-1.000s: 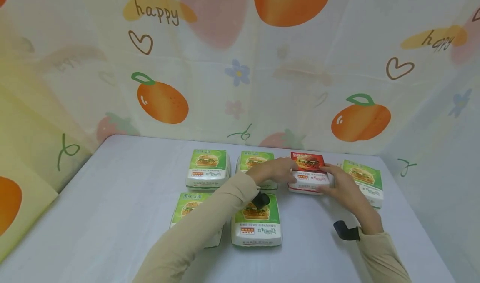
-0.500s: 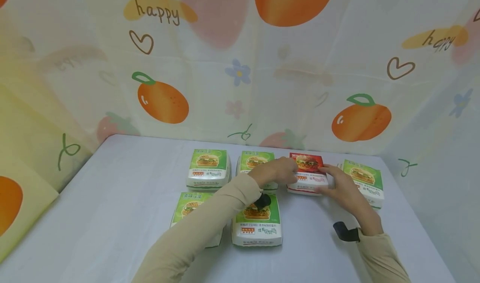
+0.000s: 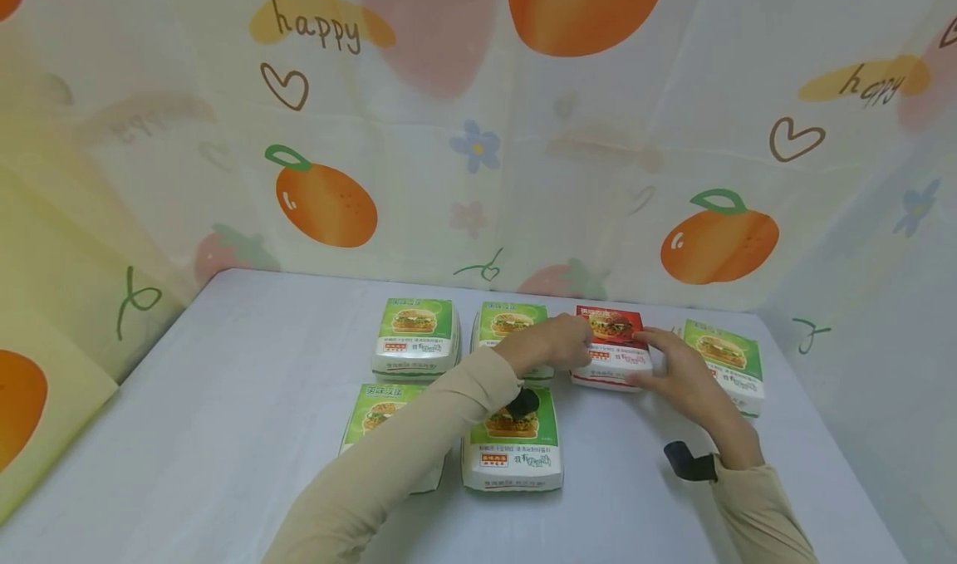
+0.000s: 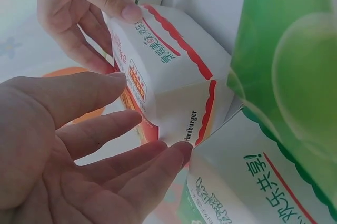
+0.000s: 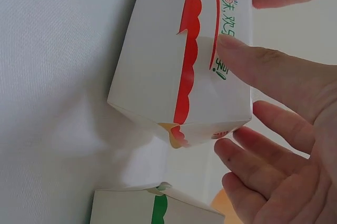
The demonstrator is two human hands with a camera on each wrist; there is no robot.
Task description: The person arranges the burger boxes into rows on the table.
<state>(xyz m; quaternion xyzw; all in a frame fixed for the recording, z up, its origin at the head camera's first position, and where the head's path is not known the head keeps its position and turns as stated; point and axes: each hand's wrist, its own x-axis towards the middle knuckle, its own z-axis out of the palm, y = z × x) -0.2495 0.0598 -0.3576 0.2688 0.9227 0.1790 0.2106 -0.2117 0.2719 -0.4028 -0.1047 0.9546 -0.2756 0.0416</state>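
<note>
A red-topped burger box (image 3: 609,356) sits in the back row, between two green-topped burger boxes. My left hand (image 3: 553,341) is at its left side; in the left wrist view the fairly straight fingers (image 4: 126,124) touch the red box's side and top edge. My right hand (image 3: 684,373) grips the box's right front corner. In the right wrist view the thumb (image 5: 274,66) lies on the front face, with other fingers at the side. The green burger box (image 3: 512,319) to the left is partly hidden by my left hand and wrist.
Another green box (image 3: 725,360) stands to the right, slightly turned. More green boxes stand at the back left (image 3: 414,340), front left (image 3: 377,414) and front middle (image 3: 512,464). My left sleeve crosses over the front ones. A printed curtain (image 3: 478,198) hangs behind the white table (image 3: 224,431).
The red burger box has slid slightly left, toward the green box beside it. My left fingers have drawn in from over its top. My right hand has shifted slightly with it.
</note>
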